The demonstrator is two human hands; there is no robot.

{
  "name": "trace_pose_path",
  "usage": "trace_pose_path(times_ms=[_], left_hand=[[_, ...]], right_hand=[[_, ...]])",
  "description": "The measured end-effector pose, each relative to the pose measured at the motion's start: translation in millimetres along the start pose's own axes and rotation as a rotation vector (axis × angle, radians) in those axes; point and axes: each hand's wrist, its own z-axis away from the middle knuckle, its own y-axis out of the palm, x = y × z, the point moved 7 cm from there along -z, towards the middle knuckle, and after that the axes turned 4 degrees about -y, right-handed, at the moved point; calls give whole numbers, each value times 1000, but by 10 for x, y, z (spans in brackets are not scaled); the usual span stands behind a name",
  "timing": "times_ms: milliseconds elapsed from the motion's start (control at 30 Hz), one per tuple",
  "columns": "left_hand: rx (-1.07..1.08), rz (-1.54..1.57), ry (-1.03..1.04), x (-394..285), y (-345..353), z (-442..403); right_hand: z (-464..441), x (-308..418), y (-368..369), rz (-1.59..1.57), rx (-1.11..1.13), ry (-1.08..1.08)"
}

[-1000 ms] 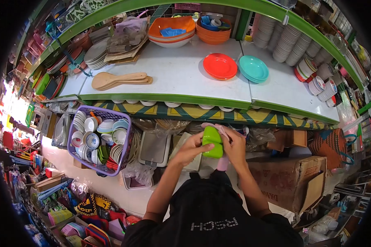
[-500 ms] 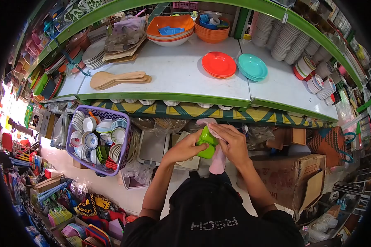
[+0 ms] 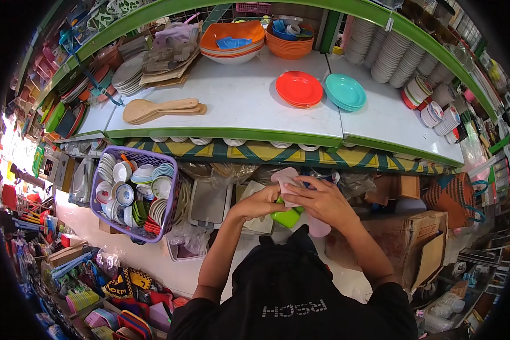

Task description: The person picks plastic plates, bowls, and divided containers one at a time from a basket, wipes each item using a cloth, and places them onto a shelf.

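Observation:
My left hand (image 3: 259, 205) is closed round the left side of a bright green piece (image 3: 289, 217), which looks like a small divided dish. Over its top lies a pale pink cloth (image 3: 287, 179), pressed there by my right hand (image 3: 323, 201). One end of the cloth sticks up above my fingers and another hangs below my right hand. Much of the green piece is hidden by the cloth and both hands.
Ahead, the white shelf (image 3: 232, 102) bears red plates (image 3: 299, 88), turquoise plates (image 3: 345, 92), wooden paddles (image 3: 161, 110) and orange bowls (image 3: 232, 37). A purple basket (image 3: 171, 207) of dishes stands left; a cardboard box (image 3: 379, 241) is at the right.
My right hand has slid the cloth across the green piece and now covers more of it. The green piece has turned and sits slightly lower between my hands.

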Motion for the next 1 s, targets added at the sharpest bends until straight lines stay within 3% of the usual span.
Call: trace_pose_path(times_ms=[100,167,267,333,400,433,533,667,1000], left_hand=[[-27,59,76,47,16,-49],[-51,58,96,-18,25,-41],[-199,-217,100,-98,-128,36],[-427,-549,133,-460,-121,206],[-506,-860,525,-743,7,354],[-523,-915,472,-777,65,376],[-569,-1014,659,-880,233,404],[-651,-1073,692,-910,214,465],[-581,-1259,880,-947,308,586]], right_hand=[[95,-108,-9,-180,-10,17],[203,-283,-47,-438,-172,109],[433,-551,-9,-785,-443,412],[551,-635,22,-904,-570,582],[589,-634,24,-923,-638,666],[583,-604,29,-947,-697,592],[362,-374,-198,-669,-515,278],[272,-176,-285,-397,-314,210],[405,-136,-215,-389,-276,61]])
